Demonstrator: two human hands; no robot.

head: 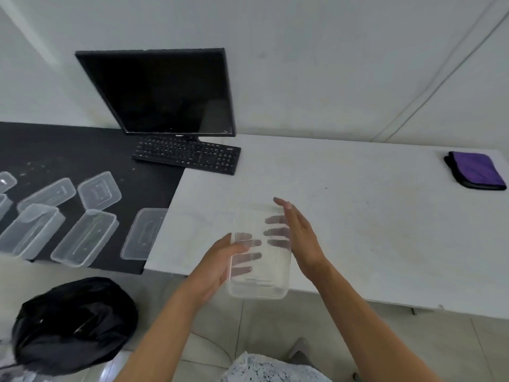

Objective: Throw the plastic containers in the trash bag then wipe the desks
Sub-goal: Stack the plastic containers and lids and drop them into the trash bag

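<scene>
Desks (pixel 358 216) carry monitor (pixel 165 92), keyboard (pixel 187 155), cloth (pixel 478 170), spare containers (pixel 85 238); left hand (pixel 220 266) grips container (pixel 261 277)

Black desk (pixel 91 150), left: monitor (pixel 165 92) at its far right corner; clear plastic containers (pixel 85 238) spread over the near half, one overhanging the seam; pale crumbs (pixel 35 166) scattered mid-surface. The keyboard (pixel 187 154) straddles the joint onto the white desk (pixel 358 216), right, which bears a folded purple cloth (pixel 476 170) at its far right end. Tiled floor (pixel 261 326): black trash bag (pixel 74 323), near left.
</scene>
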